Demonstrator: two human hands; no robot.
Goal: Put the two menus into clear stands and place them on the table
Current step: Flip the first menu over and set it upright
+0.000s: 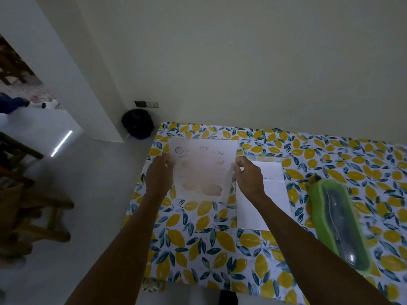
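Light: dim, greenish indoor cast
Glare: bright streak on the floor (pixel 61 143) at left
Blur: menu (pixel 201 170) print washed out, soft
Edges: wide-angle bending, green case (pixel 339 223) smeared

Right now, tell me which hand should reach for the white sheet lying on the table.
Right hand. It grips the menu's right edge directly above the white sheet, which lies beside it. The left hand holds the far edge and would have to cross over.
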